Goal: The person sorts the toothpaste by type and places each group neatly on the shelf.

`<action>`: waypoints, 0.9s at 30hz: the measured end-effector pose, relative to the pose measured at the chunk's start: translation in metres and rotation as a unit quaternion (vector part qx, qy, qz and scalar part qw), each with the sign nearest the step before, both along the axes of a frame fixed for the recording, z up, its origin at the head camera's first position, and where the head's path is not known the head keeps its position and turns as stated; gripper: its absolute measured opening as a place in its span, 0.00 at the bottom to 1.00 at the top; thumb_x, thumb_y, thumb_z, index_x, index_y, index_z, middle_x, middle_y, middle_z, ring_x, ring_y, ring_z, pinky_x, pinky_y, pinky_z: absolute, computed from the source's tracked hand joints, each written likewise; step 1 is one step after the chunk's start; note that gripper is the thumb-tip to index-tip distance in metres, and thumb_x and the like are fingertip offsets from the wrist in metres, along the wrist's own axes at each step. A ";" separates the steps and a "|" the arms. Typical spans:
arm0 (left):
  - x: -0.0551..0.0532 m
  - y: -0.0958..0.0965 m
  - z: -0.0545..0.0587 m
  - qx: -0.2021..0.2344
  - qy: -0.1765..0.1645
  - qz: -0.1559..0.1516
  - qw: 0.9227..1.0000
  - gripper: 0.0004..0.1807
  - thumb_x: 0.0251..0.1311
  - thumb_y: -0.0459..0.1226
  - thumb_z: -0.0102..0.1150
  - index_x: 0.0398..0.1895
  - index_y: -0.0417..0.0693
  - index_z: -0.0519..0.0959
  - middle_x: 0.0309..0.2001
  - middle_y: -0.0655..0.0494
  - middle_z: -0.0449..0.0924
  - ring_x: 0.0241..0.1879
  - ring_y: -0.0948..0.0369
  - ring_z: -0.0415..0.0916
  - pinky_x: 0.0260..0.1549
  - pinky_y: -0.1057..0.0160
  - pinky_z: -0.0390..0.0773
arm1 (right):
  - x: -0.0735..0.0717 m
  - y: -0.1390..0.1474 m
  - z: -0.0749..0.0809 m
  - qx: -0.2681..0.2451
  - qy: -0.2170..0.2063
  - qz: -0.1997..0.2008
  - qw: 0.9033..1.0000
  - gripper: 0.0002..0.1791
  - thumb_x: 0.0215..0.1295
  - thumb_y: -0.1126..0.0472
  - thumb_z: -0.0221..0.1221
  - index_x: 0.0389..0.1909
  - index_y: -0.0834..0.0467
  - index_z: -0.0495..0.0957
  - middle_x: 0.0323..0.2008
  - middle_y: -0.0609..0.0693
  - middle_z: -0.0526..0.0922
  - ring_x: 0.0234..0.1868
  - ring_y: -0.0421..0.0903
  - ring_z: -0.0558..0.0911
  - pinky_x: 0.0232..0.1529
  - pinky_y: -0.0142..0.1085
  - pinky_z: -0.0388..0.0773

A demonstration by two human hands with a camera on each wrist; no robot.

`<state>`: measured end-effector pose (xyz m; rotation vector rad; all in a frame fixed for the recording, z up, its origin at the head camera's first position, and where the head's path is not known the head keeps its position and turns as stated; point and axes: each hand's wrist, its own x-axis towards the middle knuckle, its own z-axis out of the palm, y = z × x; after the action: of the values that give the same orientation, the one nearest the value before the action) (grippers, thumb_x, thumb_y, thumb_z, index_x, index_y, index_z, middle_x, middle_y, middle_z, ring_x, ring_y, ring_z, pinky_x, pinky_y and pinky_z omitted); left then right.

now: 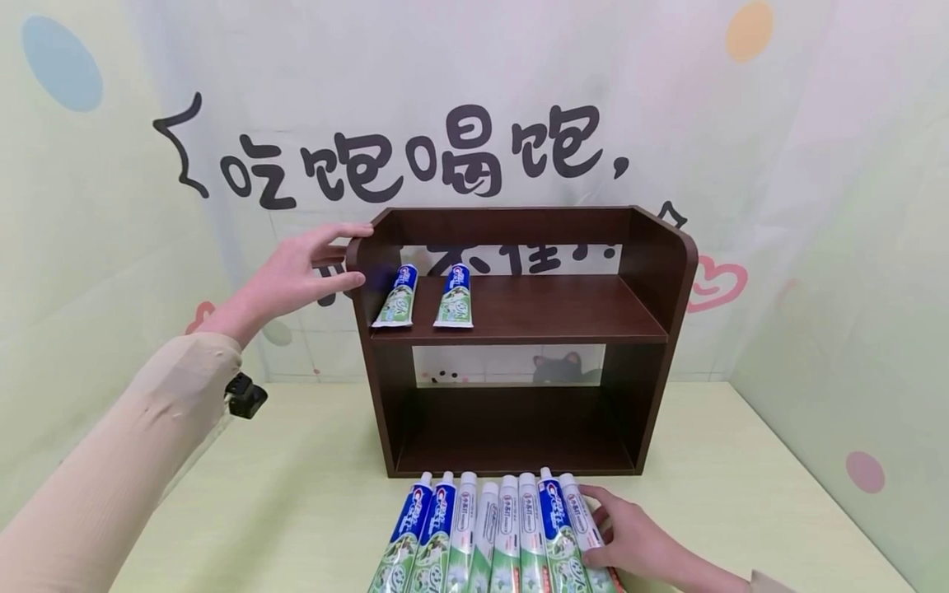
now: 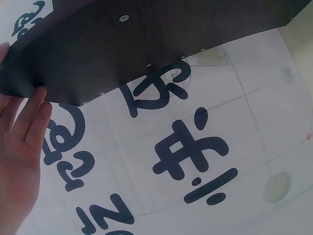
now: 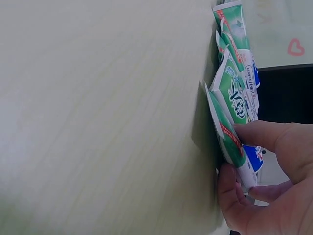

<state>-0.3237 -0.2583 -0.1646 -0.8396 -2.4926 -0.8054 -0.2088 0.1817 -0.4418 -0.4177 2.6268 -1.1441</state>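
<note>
A dark brown two-tier shelf (image 1: 519, 332) stands on the table. My left hand (image 1: 300, 268) holds the upper part of its left side panel (image 2: 98, 49), fingertips against the wood. Two blue-and-green toothpaste tubes (image 1: 455, 301) lie on the upper tier, one beside that panel and one a little to its right. In front of the shelf, several toothpaste tubes (image 1: 423, 531) lie in a row with caps toward it, some blue-and-green, some white-and-green. My right hand (image 1: 630, 535) grips the rightmost white-and-green toothpaste tube (image 3: 230, 134), with the thumb on top and fingers at its outer side.
The pale table (image 1: 741, 478) extends on both sides of the shelf. Behind it hangs a light backdrop (image 1: 445, 74) with large black characters and coloured dots. A small black device (image 1: 245, 397) is on my left wrist.
</note>
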 end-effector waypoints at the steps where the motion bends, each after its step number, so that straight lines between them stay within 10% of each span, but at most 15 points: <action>1: 0.000 0.000 0.000 0.001 -0.001 0.000 1.000 0.31 0.62 0.38 0.66 0.69 0.53 0.69 0.71 0.55 0.69 0.62 0.46 0.76 0.64 0.47 0.73 | 0.001 0.000 0.000 -0.002 0.002 0.001 1.000 0.49 0.48 0.59 0.75 0.70 0.64 0.61 0.38 0.52 0.80 0.35 0.45 0.79 0.36 0.35 0.78; 9: -0.002 0.001 -0.001 -0.001 0.001 0.001 1.000 0.31 0.62 0.39 0.66 0.69 0.54 0.69 0.71 0.56 0.69 0.62 0.47 0.77 0.64 0.49 0.73 | 0.004 -0.004 0.001 0.026 0.049 -0.012 0.998 0.49 0.43 0.60 0.75 0.69 0.66 0.64 0.42 0.54 0.75 0.37 0.46 0.76 0.33 0.29 0.74; 19: -0.002 0.000 0.001 -0.004 0.009 0.000 1.000 0.31 0.62 0.39 0.66 0.69 0.52 0.69 0.71 0.56 0.69 0.62 0.48 0.77 0.55 0.82 0.70 | 0.003 -0.016 0.009 0.078 0.074 -0.050 0.993 0.49 0.38 0.61 0.77 0.67 0.60 0.70 0.51 0.55 0.70 0.50 0.50 0.71 0.48 0.47 0.78; 27: -0.002 0.000 -0.002 -0.001 0.011 -0.001 1.000 0.31 0.62 0.38 0.66 0.69 0.51 0.70 0.70 0.56 0.70 0.61 0.49 0.77 0.57 0.80 0.72 | 0.002 -0.021 0.010 0.085 0.079 -0.024 0.993 0.48 0.37 0.66 0.76 0.66 0.63 0.71 0.48 0.54 0.70 0.50 0.49 0.70 0.49 0.46 0.77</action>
<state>-0.3254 -0.2587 -0.1661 -0.8465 -2.4739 -0.7900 -0.2069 0.1607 -0.4316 -0.4283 2.8569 -0.9261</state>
